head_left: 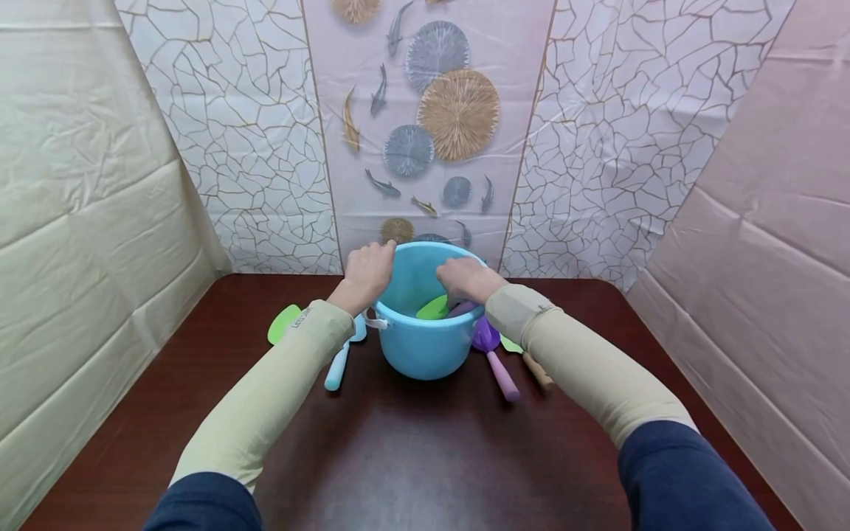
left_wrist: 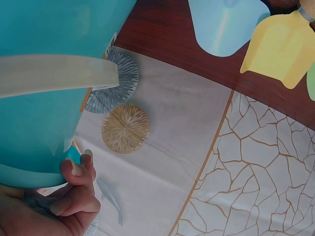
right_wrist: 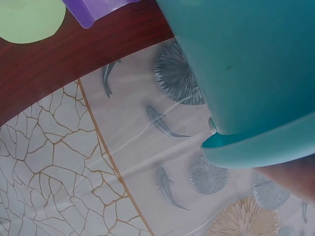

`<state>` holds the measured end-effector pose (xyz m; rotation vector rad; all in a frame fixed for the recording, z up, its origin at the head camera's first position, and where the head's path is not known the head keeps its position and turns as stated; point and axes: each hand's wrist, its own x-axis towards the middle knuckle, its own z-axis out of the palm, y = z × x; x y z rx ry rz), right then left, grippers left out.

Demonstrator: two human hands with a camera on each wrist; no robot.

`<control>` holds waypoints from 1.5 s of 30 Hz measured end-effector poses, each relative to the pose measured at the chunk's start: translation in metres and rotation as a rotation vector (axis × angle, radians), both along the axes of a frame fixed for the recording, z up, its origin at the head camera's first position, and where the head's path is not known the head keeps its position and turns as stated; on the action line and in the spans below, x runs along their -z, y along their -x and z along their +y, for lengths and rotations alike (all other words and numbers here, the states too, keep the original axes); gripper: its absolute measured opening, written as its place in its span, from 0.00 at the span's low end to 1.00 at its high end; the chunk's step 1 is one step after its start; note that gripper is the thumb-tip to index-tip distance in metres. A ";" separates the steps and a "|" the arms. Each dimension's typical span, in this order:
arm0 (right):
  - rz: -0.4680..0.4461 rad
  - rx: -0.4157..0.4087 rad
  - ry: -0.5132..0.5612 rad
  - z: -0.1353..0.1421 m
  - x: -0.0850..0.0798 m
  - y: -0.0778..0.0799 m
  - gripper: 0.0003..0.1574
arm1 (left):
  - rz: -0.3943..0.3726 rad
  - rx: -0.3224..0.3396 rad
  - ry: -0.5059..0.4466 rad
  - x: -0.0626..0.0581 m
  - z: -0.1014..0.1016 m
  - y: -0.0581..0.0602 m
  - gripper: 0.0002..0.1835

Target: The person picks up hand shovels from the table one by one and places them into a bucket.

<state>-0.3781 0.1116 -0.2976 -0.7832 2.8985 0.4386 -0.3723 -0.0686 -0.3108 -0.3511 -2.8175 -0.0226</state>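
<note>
A light blue bucket (head_left: 425, 350) stands upright on the table, its pale handle (left_wrist: 54, 76) hanging at the side. My left hand (head_left: 368, 269) grips its left rim; the curled fingers (left_wrist: 81, 196) show at that rim in the left wrist view. The right hand (head_left: 468, 279) reaches over the right rim into the bucket, its fingertips hidden, and I cannot tell whether they hold anything. Below that hand, inside the bucket, lie a green blade-like piece (head_left: 433, 308) and a purple piece (head_left: 462, 309). The right wrist view shows mainly the bucket's outer wall (right_wrist: 256, 73), with a little of the wrist below the rim.
Right of the bucket lie a purple scoop (head_left: 487, 335) with a pink handle and a green-bladed tool with a tan handle (head_left: 536, 371). On the left are a light blue scoop (head_left: 337, 367), a green blade (head_left: 283, 323) and a yellow scoop (left_wrist: 278, 49). Fabric walls enclose the table.
</note>
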 end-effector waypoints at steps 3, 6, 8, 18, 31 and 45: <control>-0.014 0.008 0.001 -0.001 -0.001 0.000 0.14 | -0.003 0.001 -0.003 -0.001 -0.001 0.001 0.16; -0.019 0.013 0.000 -0.002 -0.001 -0.001 0.13 | -0.006 -0.001 -0.001 -0.001 -0.001 0.002 0.16; -0.022 0.015 -0.001 -0.002 -0.001 -0.001 0.12 | -0.007 -0.001 0.000 -0.002 -0.001 0.002 0.16; -0.024 0.016 -0.017 -0.005 0.003 0.000 0.10 | -0.010 -0.009 0.005 0.000 -0.001 0.002 0.16; -0.010 0.048 -0.019 -0.008 0.016 -0.002 0.04 | -0.016 -0.001 0.017 0.005 0.002 0.000 0.17; -0.053 0.053 -0.002 -0.012 0.011 0.001 0.08 | 0.004 0.000 0.017 0.000 -0.002 0.002 0.16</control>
